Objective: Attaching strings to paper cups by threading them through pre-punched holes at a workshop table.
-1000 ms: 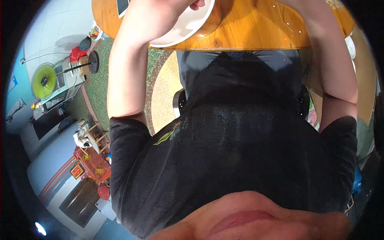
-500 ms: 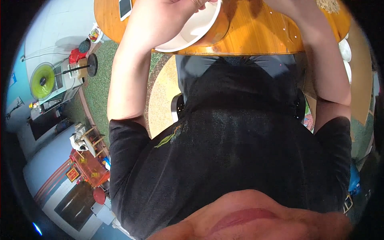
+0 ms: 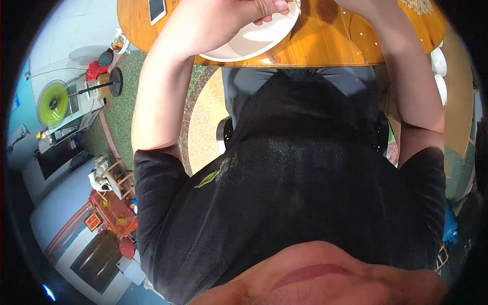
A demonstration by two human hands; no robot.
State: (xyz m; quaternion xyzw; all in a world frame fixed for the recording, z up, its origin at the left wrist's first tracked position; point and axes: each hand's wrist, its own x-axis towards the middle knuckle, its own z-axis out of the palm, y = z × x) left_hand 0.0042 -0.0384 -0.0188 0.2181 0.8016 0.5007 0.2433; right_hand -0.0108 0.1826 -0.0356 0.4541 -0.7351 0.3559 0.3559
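Observation:
My left hand (image 3: 249, 12) is over a white bowl (image 3: 254, 48) at the near edge of the wooden table. Thumb and fingers are pinched together. A thin pale sliver shows at the fingertips, too small to name. My right hand (image 3: 353, 5) is above the table to the right of the bowl, mostly cut off by the top edge, with its fingers out of sight. A thin strand (image 3: 351, 36) and several small white bits lie on the tabletop (image 3: 320, 48) between the bowl and my right forearm.
A phone (image 3: 157, 10) lies at the table's left. A bundle of straw-coloured strands (image 3: 418, 5) is at the far right. White round dishes (image 3: 438, 62) show beyond my right forearm. A green fan (image 3: 53, 104) stands on the left side.
My left hand and the bowl have shifted right in the picture, and more of the left fingers and thumb shows. My right hand has moved slightly up and left.

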